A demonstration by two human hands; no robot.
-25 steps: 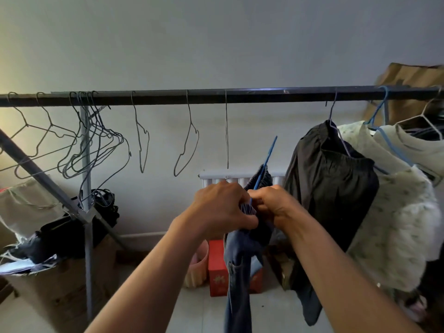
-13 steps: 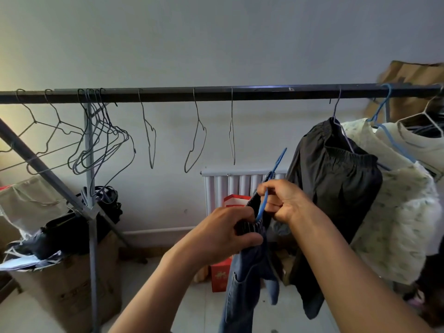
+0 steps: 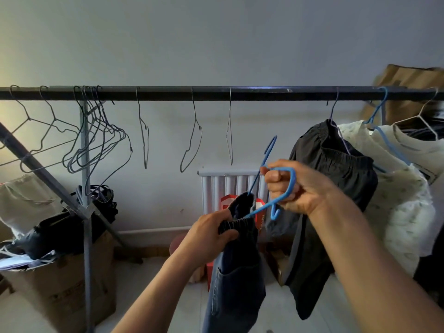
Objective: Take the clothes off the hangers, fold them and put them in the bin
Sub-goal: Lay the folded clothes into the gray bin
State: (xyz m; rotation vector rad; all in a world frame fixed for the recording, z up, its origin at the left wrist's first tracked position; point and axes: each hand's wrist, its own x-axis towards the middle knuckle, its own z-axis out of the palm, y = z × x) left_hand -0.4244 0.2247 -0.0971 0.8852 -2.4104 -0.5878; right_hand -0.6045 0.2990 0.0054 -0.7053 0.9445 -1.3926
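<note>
A long dark rail runs across the top middle of the frame. A cardboard box sits at the lower left. Black clothes hang at the right. Blue pants hang down in the lower middle, off the rail. The right hand is curled tight around a blue hanger just above them. The left hand squeezes the top band of the pants. One end of the hanger is inside the pants.

We see a dim, bluish-grey room; warm light glows on the wall at far left, a glint marks the clothes rail, edges blur.
</note>
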